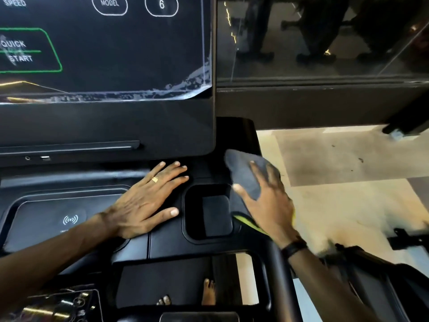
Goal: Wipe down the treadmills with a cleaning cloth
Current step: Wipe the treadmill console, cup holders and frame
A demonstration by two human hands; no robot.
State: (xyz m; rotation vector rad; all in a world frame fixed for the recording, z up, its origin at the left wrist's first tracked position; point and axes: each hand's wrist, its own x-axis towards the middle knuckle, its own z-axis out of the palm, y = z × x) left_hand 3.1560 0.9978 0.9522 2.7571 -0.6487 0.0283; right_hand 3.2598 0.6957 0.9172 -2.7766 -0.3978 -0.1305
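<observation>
A black treadmill console [162, 242] fills the left and centre of the head view, with its dark touchscreen [104, 54] above. My left hand [148, 201] lies flat and empty on the console, fingers spread, a ring on one finger. My right hand [267, 201] presses a grey cleaning cloth [243, 170] with a yellow-green edge onto the console's right end, beside a square cup-holder recess [209, 212]. Part of the cloth is hidden under my palm.
A wireless charging pad [53, 219] sits in the console's left tray. The treadmill handrail [278, 263] curves below my right wrist. Bare feet [206, 291] stand on the belt below. Tiled floor [348, 182] lies to the right, glass wall [325, 38] behind, other equipment [383, 275] at lower right.
</observation>
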